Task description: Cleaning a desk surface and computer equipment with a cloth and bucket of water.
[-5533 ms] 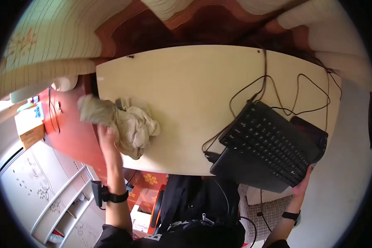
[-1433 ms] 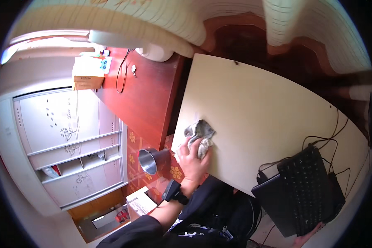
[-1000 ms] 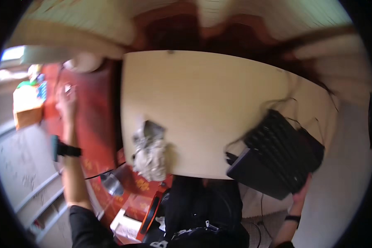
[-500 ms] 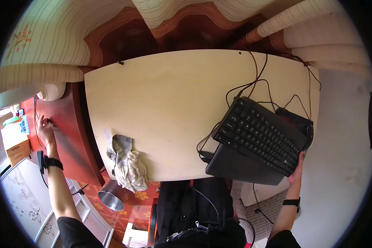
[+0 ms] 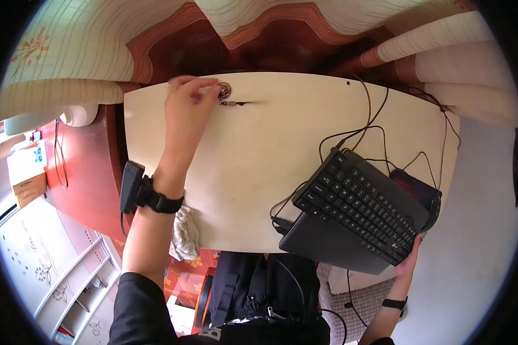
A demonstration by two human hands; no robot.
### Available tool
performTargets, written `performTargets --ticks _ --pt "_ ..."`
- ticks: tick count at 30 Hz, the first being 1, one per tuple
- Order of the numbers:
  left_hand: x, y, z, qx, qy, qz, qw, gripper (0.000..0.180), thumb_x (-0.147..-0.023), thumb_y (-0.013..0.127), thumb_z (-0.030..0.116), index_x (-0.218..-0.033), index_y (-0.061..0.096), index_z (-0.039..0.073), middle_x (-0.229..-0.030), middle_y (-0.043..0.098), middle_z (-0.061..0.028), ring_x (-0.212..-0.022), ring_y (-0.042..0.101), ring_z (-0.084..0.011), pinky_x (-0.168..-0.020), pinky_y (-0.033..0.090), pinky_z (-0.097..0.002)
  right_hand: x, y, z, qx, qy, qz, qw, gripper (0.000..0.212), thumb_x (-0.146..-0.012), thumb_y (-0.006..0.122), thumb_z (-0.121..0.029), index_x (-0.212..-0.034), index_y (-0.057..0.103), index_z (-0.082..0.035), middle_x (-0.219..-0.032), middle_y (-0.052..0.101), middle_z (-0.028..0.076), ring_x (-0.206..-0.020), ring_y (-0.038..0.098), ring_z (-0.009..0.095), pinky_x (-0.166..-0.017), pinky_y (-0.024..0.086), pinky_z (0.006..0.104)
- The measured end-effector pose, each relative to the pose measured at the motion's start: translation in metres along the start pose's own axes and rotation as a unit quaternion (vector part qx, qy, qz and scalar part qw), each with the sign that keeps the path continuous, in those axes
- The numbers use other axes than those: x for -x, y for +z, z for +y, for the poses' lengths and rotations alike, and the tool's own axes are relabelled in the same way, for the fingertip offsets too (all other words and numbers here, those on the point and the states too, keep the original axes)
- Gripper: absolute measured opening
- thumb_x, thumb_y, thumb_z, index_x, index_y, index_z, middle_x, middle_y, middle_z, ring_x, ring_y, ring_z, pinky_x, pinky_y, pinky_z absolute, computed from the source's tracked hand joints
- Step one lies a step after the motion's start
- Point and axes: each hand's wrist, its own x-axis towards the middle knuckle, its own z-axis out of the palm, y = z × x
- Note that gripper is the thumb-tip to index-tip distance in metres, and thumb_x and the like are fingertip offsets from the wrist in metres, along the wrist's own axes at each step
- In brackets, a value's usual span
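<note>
Left hand (image 5: 189, 109) moved over table (image 5: 242, 172), grip pinching round trinket (image 5: 227, 90), tail (image 5: 232, 103) pointing right, right hand (image 5: 407, 264) grip holding slanted keyboard (image 5: 360, 201)

The black keyboard (image 5: 357, 207) carries white lettering, the orange box (image 5: 31, 188) tiny unreadable print.

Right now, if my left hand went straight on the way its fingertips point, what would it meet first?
Beyond the round trinket in your left hand, probably the brown cable toward the right of the pale desk; heights are unclear.
</note>
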Motion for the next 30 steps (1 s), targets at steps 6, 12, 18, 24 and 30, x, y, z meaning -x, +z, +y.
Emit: performTargets --ticks 6,12,18,24,30 --pt "0.131 0.049 0.012 0.031 -0.009 -0.106 0.994 0.036 -0.087 0.068 0.021 -0.114 0.059 -0.001 -0.107 0.058 -0.0138 -0.082 0.061 -0.0221 -0.07 0.05 -0.0312 0.008 -0.015 -0.012 -0.016 -0.006 -0.014 1.0 0.064 -0.09 0.06 -0.049 -0.138 0.044 -0.009 -0.133 0.053 0.01 -0.117 0.055 0.028 -0.096 0.049 0.0432" --pt "0.17 0.09 0.07 -0.013 -0.113 -0.154 0.982 0.046 -0.09 0.065 0.024 -0.126 0.051 -0.001 -0.118 0.053 -0.0176 -0.102 0.059 -0.0252 -0.078 0.051 -0.0336 -0.006 -0.027 -0.002 -0.017 0.0 0.0 1.0 0.068 -0.092 0.054 -0.055 -0.141 0.042 -0.009 -0.138 0.049 0.009 -0.125 0.049 0.027 -0.1 0.044 0.0419" --pt "0.185 0.108 0.075 -0.055 -0.029 -0.167 0.984 0.046 -0.087 0.068 0.025 -0.117 0.052 -0.006 -0.106 0.057 -0.0248 -0.091 0.06 -0.0405 -0.081 0.049 -0.0403 -0.012 -0.034 -0.003 0.029 -0.01 0.007 1.0 0.073 -0.092 0.052 -0.058 -0.144 0.037 -0.009 -0.142 0.046 0.009 -0.128 0.046 0.026 -0.103 0.042 0.0422" --pt "0.162 0.099 0.086 0.013 -0.173 -0.265 0.949 0.053 -0.081 0.075 0.032 -0.112 0.056 -0.006 -0.094 0.067 -0.0223 -0.087 0.067 -0.0275 -0.076 0.052 -0.0353 -0.009 -0.042 -0.008 -0.012 0.028 -0.035 0.999 0.063 -0.093 0.052 -0.054 -0.138 0.047 -0.01 -0.137 0.052 0.009 -0.123 0.052 0.027 -0.101 0.044 0.0443" --pt "0.157 0.093 0.078 0.061 -0.275 -0.349 0.894 0.058 -0.079 0.078 0.031 -0.117 0.056 -0.007 -0.098 0.069 -0.0139 -0.089 0.065 -0.017 -0.079 0.052 -0.0291 -0.006 -0.027 -0.017 -0.025 0.023 -0.01 0.999 0.061 -0.096 0.053 -0.047 -0.142 0.04 -0.008 -0.138 0.049 0.01 -0.123 0.051 0.028 -0.1 0.046 0.0437"
